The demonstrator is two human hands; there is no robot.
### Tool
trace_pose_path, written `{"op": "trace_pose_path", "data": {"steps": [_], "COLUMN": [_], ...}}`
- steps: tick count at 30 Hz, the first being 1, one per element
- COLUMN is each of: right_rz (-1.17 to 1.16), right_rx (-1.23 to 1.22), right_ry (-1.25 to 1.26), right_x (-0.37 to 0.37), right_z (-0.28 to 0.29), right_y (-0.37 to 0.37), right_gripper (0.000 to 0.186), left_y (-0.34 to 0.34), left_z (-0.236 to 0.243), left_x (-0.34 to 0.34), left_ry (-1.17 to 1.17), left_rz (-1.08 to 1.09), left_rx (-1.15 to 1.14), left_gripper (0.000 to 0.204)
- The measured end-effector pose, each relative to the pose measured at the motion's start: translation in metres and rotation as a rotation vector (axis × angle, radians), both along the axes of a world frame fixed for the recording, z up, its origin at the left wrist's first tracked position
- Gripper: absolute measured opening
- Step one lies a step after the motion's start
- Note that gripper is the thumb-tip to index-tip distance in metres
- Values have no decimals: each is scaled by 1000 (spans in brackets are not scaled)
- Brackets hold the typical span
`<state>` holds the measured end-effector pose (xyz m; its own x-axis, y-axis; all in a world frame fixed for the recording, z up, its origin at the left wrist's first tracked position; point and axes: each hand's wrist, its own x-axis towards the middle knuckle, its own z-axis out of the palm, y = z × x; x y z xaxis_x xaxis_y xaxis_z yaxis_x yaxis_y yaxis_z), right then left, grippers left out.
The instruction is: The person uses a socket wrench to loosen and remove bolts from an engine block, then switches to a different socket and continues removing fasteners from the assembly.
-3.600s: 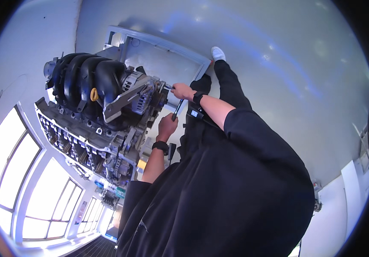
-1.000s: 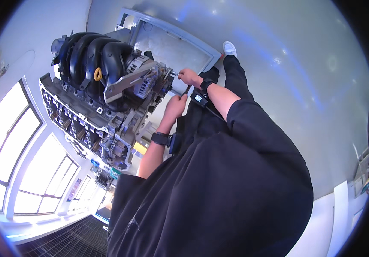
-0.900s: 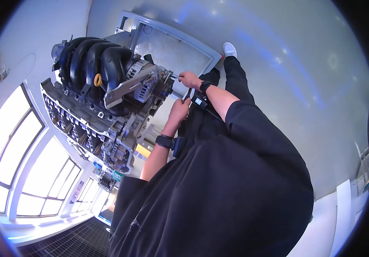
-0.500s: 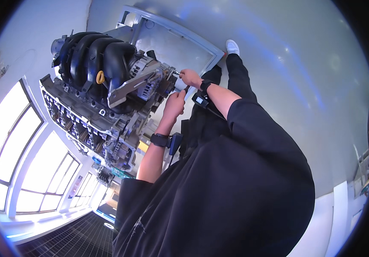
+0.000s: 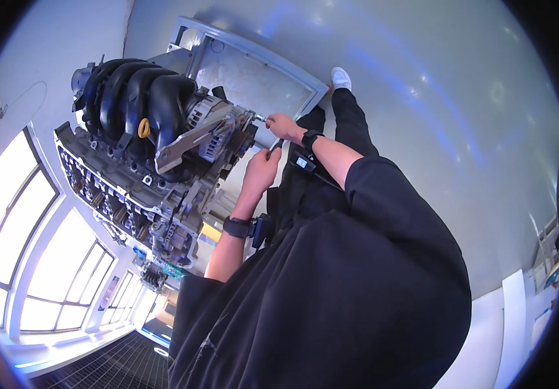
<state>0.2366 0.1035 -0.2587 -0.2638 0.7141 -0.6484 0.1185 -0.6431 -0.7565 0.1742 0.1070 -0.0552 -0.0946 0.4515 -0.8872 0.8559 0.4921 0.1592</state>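
Observation:
A car engine with a black ribbed intake manifold (image 5: 133,97) fills the left of the view. On its right side sits a silver alternator (image 5: 209,144). My right hand (image 5: 283,126) is closed around the head end of a socket wrench, whose shiny socket end (image 5: 260,118) reaches to the engine's right edge. Lower and to the left, my left hand (image 5: 261,170) wraps round the wrench's dark handle (image 5: 277,145). The fingers hide much of the tool. Whether the socket is seated on a bolt is too small to tell.
A grey metal frame with a tray (image 5: 312,104) stands beneath and behind the engine. The yellow dipstick ring (image 5: 144,128) sticks up by the manifold. A metal bracket (image 5: 185,139) juts out before the alternator. My legs and white shoe (image 5: 341,79) are beyond my hands.
The view has shifted slightly, so the engine sits a little lower and further left. My left hand has moved slightly down and away from my right; both keep their grip.

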Motion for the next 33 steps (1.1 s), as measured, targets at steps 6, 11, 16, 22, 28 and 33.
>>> {"op": "trace_pose_path", "data": {"steps": [6,11,16,22,28,33], "right_rz": [-50,69,-37,-84,-65,-29], "right_rx": [-54,-6,-85,-273,-287,-85], "right_ry": [50,74,110,288,363,144], "right_x": [-8,-13,-16,-18,-21,-25], "right_z": [2,-2,1,7,-22,-16], "right_y": [-3,-1,-6,0,-1,-5], "right_gripper": [27,31,29,25,24,26], "left_y": [-2,-6,-5,5,10,4], "left_z": [8,-2,3,19,22,17], "left_x": [5,-11,-2,10,39,29], "left_ry": [13,-30,-5,14,-38,178], "left_rz": [-98,-20,-64,-130,-312,-639], "left_rx": [72,15,73,145,346,158], "left_gripper": [48,43,44,44,36,32]}}
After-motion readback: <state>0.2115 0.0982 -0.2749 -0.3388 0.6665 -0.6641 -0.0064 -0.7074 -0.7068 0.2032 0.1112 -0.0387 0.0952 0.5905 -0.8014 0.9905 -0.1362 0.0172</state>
